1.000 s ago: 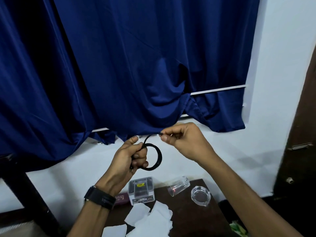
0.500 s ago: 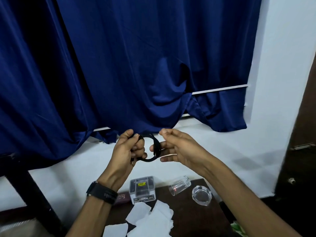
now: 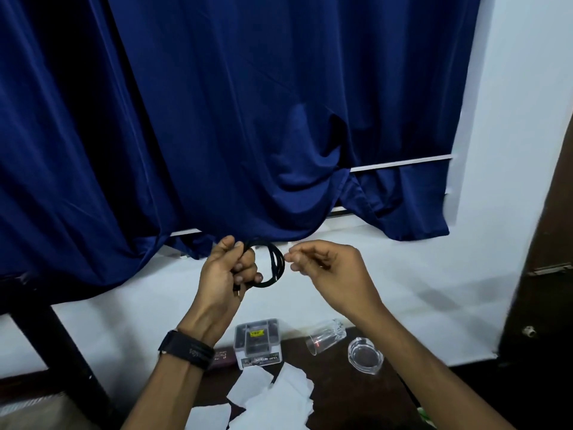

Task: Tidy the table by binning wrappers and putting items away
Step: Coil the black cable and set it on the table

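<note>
1. Two hands are held above the far edge of the dark brown wooden table (image 3: 341,389), in front of the blue fabric curtain (image 3: 248,119).
2. The coiled black cable (image 3: 277,265) is held clear of the table, between both hands.
3. The left hand (image 3: 228,274) is closed around the left side of the coil, with its fingers curled over the strands. A black wristband (image 3: 187,350) is worn on that wrist.
4. The right hand (image 3: 328,268) is placed just beside the right side of the coil, with its fingers curled and its fingertips (image 3: 291,259) drawn together. Whether a cable strand is pinched cannot be told.
5. On the table, torn white paper scraps (image 3: 273,401) are scattered at the near side.
6. At the far edge of the table are a clear plastic box (image 3: 259,342), a clear drinking glass (image 3: 325,336) lying on its side, and a clear glass ashtray (image 3: 366,355).
</note>
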Tool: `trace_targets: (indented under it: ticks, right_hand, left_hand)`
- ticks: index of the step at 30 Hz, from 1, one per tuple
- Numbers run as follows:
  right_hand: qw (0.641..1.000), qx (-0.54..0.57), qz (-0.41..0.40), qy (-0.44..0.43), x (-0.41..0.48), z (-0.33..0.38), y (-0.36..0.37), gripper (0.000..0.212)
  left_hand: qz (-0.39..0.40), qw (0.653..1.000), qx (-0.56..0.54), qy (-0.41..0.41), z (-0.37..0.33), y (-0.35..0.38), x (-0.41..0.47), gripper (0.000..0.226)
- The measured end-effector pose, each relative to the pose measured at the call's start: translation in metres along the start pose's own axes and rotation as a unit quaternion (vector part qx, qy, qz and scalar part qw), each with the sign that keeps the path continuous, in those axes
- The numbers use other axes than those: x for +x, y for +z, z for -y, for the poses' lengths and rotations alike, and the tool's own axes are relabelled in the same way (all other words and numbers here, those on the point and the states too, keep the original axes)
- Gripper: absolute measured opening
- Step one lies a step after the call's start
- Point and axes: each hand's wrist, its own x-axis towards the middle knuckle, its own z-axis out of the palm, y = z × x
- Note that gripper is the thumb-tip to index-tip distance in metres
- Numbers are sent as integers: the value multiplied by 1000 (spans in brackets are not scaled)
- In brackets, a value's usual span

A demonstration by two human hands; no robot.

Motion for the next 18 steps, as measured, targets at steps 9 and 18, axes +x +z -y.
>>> trace_targets:
  ticks: [9,18]
  right_hand:
    - [989,-139,-15,44,-6,19,22,18]
    - [968,-211,66,117,-6,12,1,18]
  left_hand:
    - [-1,997,57,49,7,5,-1,25]
    - [7,1000,13,-25,-3,-3,-8,33]
